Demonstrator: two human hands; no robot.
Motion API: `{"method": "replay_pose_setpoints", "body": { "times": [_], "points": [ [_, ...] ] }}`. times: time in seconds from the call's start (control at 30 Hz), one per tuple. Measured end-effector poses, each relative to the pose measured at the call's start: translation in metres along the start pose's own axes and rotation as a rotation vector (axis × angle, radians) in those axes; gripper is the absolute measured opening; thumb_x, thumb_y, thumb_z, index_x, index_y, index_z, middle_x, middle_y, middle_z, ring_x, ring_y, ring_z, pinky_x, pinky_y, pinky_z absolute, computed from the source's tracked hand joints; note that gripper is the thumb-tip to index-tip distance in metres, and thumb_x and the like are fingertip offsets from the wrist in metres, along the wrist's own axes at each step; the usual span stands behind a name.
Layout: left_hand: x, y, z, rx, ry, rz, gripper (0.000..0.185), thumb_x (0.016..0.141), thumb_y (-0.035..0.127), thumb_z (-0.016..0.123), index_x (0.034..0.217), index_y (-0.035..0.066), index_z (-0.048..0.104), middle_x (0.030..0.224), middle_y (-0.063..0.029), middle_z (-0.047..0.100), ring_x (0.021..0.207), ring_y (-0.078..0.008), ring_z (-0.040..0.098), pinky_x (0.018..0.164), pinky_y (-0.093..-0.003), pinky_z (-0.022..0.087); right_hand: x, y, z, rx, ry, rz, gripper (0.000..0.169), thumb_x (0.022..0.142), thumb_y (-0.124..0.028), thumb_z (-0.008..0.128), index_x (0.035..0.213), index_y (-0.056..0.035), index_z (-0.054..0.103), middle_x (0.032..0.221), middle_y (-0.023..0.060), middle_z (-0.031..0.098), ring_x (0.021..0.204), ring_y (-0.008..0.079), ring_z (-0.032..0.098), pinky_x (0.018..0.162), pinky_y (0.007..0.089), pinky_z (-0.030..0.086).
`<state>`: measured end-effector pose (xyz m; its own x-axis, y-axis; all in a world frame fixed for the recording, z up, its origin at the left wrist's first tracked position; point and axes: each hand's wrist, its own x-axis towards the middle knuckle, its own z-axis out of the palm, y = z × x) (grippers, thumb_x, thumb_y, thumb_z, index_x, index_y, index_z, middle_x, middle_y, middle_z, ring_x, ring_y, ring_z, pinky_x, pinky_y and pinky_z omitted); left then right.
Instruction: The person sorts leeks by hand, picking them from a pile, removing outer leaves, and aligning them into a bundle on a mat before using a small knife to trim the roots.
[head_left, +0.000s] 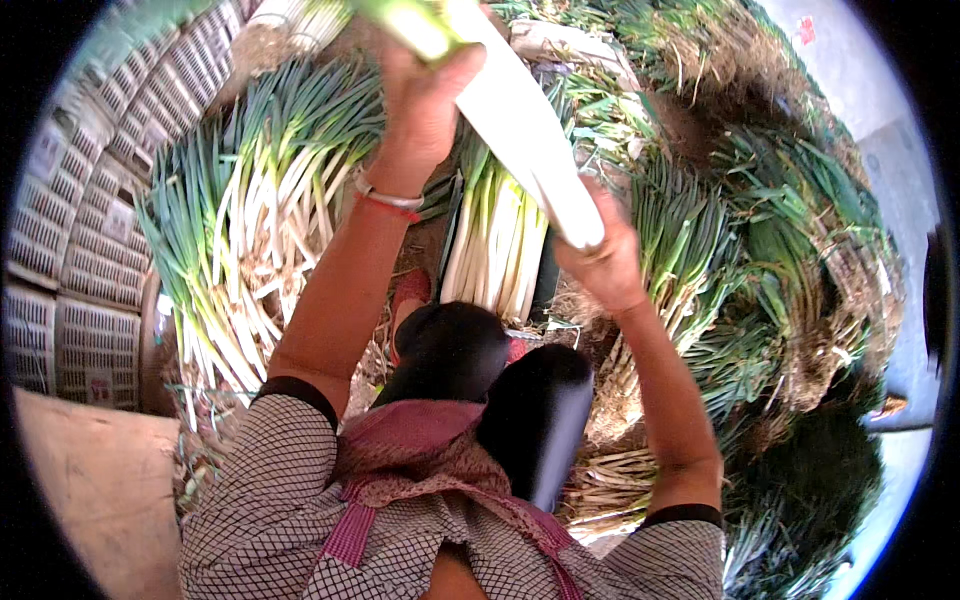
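Note:
A thick, bright white-and-green stalk of a leek or large green onion (529, 135) slants across the upper middle, held up before me. My left hand (427, 105) grips its green end, thumb along the side. Around the lower white end my right hand (604, 255) is closed. Below the stalk, a row of peeled white green onions (499, 240) lies between two dark upright edges in front of my knees. A large heap of green onions with leaves (277, 172) spreads to the left. More leafy green onions (679, 240) lie just right of my right hand.
Stacked slatted plastic crates (97, 337) line the left side, above a flat tan board (105, 480). Unpeeled bunches with roots (810, 277) are piled along the right. Tied white bundles (319, 26) lie at the top left. Leaf scraps (604, 112) are beyond the row.

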<state>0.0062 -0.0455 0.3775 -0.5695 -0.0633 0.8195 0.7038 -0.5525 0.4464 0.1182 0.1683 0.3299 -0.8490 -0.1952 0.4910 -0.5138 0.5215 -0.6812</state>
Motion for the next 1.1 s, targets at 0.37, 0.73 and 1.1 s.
{"method": "replay_pose_setpoints", "body": {
  "times": [0.37, 0.73, 1.1],
  "points": [
    [-0.283, -0.348, -0.045, 1.194, -0.301, -0.945, 0.114, 0.061, 0.032, 0.08, 0.139, -0.01, 0.008, 0.141, -0.0293, 0.02, 0.132, -0.0405, 0.022, 0.11, -0.0383, 0.02, -0.195, 0.33, 0.179, 0.752, -0.195, 1.148, 0.066, 0.076, -0.042, 0.067, 0.12, 0.0049, 0.051, 0.105, 0.0131, 0.062, 0.098, 0.0202, 0.057, 0.088, 0.0339, 0.043],
    [-0.244, -0.325, -0.071, 0.671, -0.121, -1.147, 0.055, 0.075, 0.014, 0.065, 0.122, -0.007, 0.046, 0.105, -0.0174, 0.061, 0.093, -0.0244, 0.06, 0.085, -0.0288, 0.046, -0.114, 0.298, 0.116, -0.025, 0.085, 0.625, 0.047, 0.081, -0.023, 0.067, 0.115, 0.0059, 0.05, 0.097, 0.0245, 0.063, 0.089, 0.035, 0.063, 0.078, 0.0399, 0.051],
    [-0.261, -0.313, -0.103, 0.746, 0.215, -1.167, 0.035, 0.087, 0.007, 0.052, 0.12, 0.001, 0.047, 0.106, -0.0116, 0.06, 0.095, -0.0182, 0.061, 0.078, -0.0287, 0.049, -0.105, 0.319, 0.142, 0.482, 0.229, 0.992, 0.032, 0.086, -0.027, 0.062, 0.099, 0.0016, 0.062, 0.078, 0.0061, 0.063, 0.071, 0.009, 0.053, 0.066, 0.0255, 0.045]
  ]
}}
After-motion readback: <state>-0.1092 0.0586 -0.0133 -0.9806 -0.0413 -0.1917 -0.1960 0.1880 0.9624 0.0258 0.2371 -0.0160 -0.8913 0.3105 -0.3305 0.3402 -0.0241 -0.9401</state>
